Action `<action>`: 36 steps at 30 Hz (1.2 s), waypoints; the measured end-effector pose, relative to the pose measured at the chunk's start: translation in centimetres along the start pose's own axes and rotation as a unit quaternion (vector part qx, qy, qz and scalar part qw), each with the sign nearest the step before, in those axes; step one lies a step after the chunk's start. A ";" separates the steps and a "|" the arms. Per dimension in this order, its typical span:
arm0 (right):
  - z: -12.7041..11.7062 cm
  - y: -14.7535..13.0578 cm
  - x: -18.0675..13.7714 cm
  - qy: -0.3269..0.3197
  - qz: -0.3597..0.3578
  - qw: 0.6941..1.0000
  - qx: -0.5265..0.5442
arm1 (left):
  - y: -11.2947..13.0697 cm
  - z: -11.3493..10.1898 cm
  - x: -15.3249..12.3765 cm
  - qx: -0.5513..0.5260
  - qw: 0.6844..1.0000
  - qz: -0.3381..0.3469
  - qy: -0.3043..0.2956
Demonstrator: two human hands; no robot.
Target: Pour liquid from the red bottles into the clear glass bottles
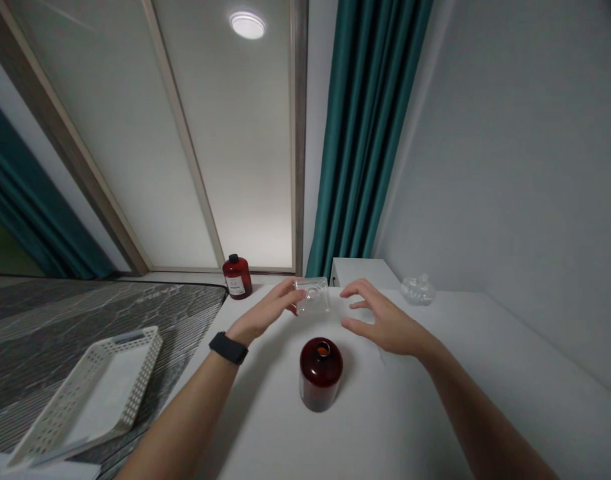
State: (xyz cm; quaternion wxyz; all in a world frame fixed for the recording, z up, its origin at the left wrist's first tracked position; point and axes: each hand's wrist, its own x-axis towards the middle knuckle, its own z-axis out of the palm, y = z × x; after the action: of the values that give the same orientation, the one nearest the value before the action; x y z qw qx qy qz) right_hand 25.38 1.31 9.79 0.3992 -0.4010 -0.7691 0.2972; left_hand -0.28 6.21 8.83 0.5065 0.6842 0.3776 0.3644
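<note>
My left hand, with a black band on its wrist, holds a clear square-sided container by its left side above the white table. A bit of something red shows under those fingers, too small to name. To the right of the container, my right hand is open, its fingers curved and apart, touching nothing. Below and between the hands stands a dark red, see-through bottle, upright, its round mouth uncovered.
A second red bottle with a black cap and white label stands at the table's far left corner. At the far right sits a clear lidded glass jar. A white perforated basket lies left, on a grey striped surface.
</note>
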 end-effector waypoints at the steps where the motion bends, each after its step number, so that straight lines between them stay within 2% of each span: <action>1: -0.4 0.0 -0.3 -0.055 0.015 0.998 -0.004 | -0.1 -0.3 0.1 0.000 1.000 0.001 0.004; 4: -0.5 -0.1 -0.9 -0.164 0.000 0.986 0.012 | -0.4 -0.9 0.3 -0.008 1.000 0.006 0.011; 8: 1.7 -0.4 -1.0 -0.219 -0.051 0.974 0.010 | -0.9 -1.4 0.6 -0.023 0.999 0.013 0.026; 12: 3.3 -0.6 -0.8 -0.214 -0.054 0.975 -0.016 | -1.3 -1.8 0.8 -0.038 0.999 0.015 0.034; 16: 3.4 -0.4 -0.6 -0.202 -0.053 0.977 -0.042 | -1.4 -2.1 0.8 -0.041 0.998 0.012 0.050; 20: 3.2 0.5 -0.2 -0.158 -0.066 0.984 -0.046 | -1.3 -2.0 0.8 -0.039 0.997 0.014 0.067; 24: 3.1 1.7 0.4 -0.114 -0.040 0.992 -0.045 | -1.1 -1.7 0.8 -0.028 0.998 0.018 0.058; 31: 3.3 2.4 0.9 -0.174 0.059 0.982 -0.039 | -1.0 -1.3 0.8 -0.015 0.998 0.028 0.052; 36: 1.6 3.1 0.7 -0.209 0.066 0.975 -0.042 | -1.0 -1.3 0.9 -0.006 0.998 0.037 0.058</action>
State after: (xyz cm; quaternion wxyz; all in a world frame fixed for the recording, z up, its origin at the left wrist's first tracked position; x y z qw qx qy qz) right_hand 24.91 3.27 6.85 0.1921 -0.3959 -0.8193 0.3675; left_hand -1.20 7.72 8.28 0.4739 0.6723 0.3790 0.4239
